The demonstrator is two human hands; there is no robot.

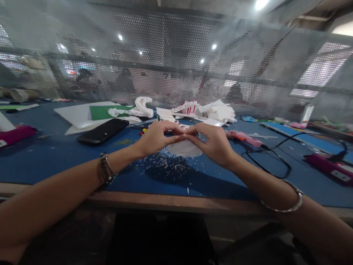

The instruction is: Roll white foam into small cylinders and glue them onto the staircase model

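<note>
Over the blue table [124, 176], my left hand [156, 138] and my right hand [216, 143] meet fingertip to fingertip. Both are closed in a pinch; whatever lies between the fingertips is too small or hidden to make out. Just below them shows a white rounded piece [184, 149], partly covered by the fingers, and I cannot tell whether they touch it. White shreds [176, 163] are scattered on the table under the hands. Behind the fingers stand white pieces with red marks [190, 108], partly hidden.
A black phone [103, 131] lies left, before white and green sheets [106, 112]. A white textured curved piece [143, 106] and crumpled white paper [219, 111] are at the back. Right are a pink glue gun [246, 140], its black cable [275, 156] and a magenta power strip [328, 167].
</note>
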